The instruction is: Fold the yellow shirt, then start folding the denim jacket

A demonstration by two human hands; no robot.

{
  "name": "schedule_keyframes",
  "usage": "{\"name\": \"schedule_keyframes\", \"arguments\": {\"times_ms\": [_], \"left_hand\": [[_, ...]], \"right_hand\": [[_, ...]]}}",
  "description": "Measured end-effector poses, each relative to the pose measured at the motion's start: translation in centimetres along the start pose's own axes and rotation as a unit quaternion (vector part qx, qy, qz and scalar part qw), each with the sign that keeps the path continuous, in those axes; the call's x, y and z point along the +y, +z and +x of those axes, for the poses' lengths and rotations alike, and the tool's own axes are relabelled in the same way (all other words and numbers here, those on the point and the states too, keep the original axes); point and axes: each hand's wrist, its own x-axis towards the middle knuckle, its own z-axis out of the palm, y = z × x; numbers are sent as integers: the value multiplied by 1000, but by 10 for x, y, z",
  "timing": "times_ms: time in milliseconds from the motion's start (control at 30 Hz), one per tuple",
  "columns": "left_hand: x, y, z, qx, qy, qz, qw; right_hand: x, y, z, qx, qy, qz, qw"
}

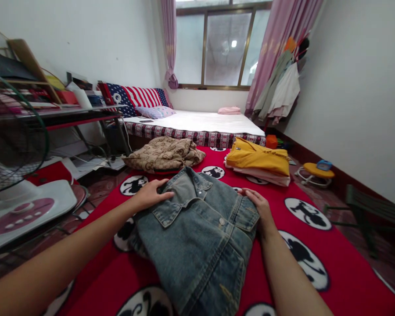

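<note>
A folded blue denim jacket (197, 232) lies on a red blanket (342, 272) with black-and-white round prints, right in front of me. My left hand (149, 194) rests flat on the jacket's left shoulder by the collar. My right hand (258, 206) presses on the jacket's right edge, fingers curled over the fold. Neither hand lifts the jacket; both lie on it.
A brown patterned garment (164, 154) lies crumpled at the far left of the blanket. A yellow top on a folded stack (258, 161) sits at the far right. Behind are a bed (200, 123), a cluttered desk (52, 109), a fan (13, 145) and a small stool (316, 172).
</note>
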Motion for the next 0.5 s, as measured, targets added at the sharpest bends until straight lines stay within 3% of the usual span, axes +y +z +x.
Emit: {"name": "schedule_keyframes", "arguments": {"times_ms": [67,133,233,300,367,433,500], "left_hand": [[1,-1,-10,25,-27,5,999],[7,-5,-11,35,-41,-17,998],[35,-15,-13,62,-24,-89,994],[69,-23,-25,85,32,-135,987],[109,-26,-48,77,141,-129,979],[146,-19,-77,57,248,-50,966],[172,0,-105,45,335,28,941]], "right_hand": [[-13,-1,-1,4,-48,-128,991],[-33,5,-6,1,-137,-278,951],[-67,33,-25,-87,-206,-355,908],[-83,58,-41,-162,-192,-333,909],[-90,76,-53,-195,-177,-292,920],[-91,82,-56,-204,-155,-231,939],[-90,76,-53,-208,-125,-177,954]]}}
